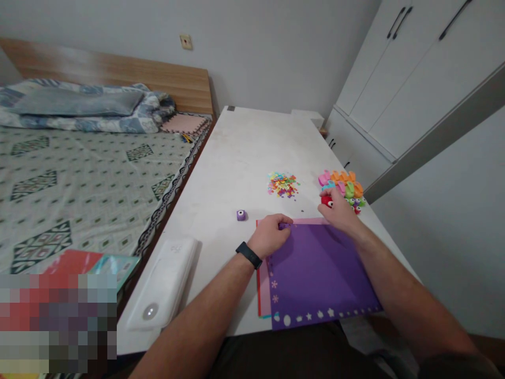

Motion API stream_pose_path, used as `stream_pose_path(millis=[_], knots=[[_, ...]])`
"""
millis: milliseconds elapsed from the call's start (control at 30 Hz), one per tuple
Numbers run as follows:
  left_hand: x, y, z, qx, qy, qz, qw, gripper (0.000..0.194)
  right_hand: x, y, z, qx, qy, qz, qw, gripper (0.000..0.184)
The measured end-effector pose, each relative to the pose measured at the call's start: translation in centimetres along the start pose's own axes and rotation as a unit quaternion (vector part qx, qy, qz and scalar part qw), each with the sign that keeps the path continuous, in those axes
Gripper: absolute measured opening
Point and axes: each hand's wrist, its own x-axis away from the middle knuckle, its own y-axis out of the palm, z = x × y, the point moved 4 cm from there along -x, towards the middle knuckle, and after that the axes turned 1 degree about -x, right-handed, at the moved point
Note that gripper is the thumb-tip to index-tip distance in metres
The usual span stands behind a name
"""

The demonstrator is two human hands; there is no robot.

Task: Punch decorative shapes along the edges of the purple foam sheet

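A sheet of purple paper lies in front of me, with small punched shapes such as stars and flowers along its left and near edges. My left hand rests on its upper left corner, fingers bent and a gap between thumb and forefinger. At the far right of the sheet, my right hand has thumb and fingertips around a red paper punch with a white eye. Several colourful paper punches stand in rows just beyond it. A purple paper punch sits alone left of the sheet.
Pink paper and red paper show under the purple sheet. A heap of coloured paper cut-outs lies mid-table. On the white table's left edge is a long white case. A bed stands left, white cabinets right.
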Motion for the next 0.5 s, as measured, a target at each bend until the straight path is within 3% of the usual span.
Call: stream_pose_path(millis=[300,500], knots=[[-0.1,-0.1,0.0,0.006,0.009,0.006,1.000,0.032,3.5,-7.2,7.8,0.039,0.052,0.130,0.989,0.036],[-0.2,-0.1,-0.2,0.014,0.021,0.008,1.000,0.030,4.2,-9.1,14.5,-0.011,0.133,0.173,0.976,0.049]])
